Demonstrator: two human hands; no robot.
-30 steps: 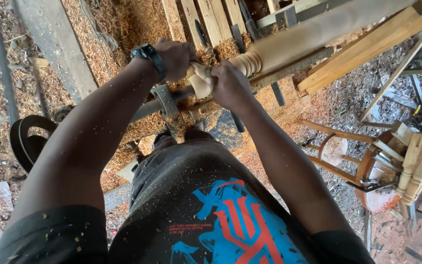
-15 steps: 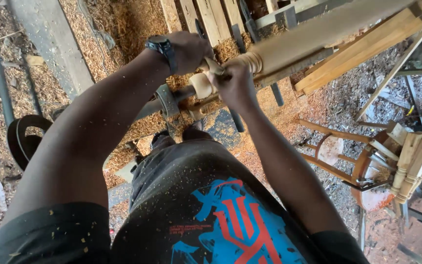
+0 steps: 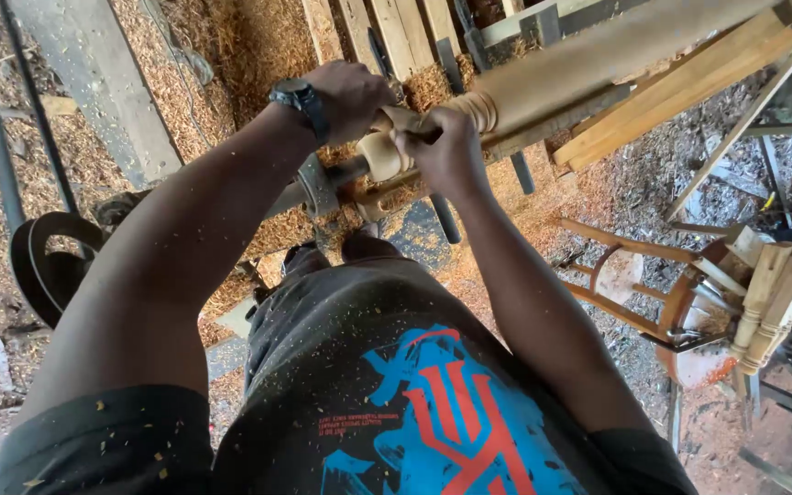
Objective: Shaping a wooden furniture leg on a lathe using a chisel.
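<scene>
A long pale wooden spindle [image 3: 588, 64] is mounted on a lathe and runs up to the right. Its near end is turned into beads and a knob [image 3: 387, 151]. My left hand [image 3: 355, 96], with a black watch on the wrist, is closed over a tool at the knob. My right hand [image 3: 446, 151] grips the same turning tool [image 3: 414, 128], pressed against the beaded part. The tool's blade is mostly hidden under my fingers. The metal lathe drive [image 3: 313, 188] sits just left of the knob.
Wood shavings [image 3: 249, 55] cover the floor and lathe bed. A black drive belt [image 3: 43, 266] loops at the left. Wooden planks [image 3: 689, 87] lean at the upper right. Turned legs [image 3: 767, 298] and a small wooden stool frame [image 3: 634, 275] stand at the right.
Both hands have shifted slightly to the right along the spindle, staying closed on the tool. The camera view has drifted a little.
</scene>
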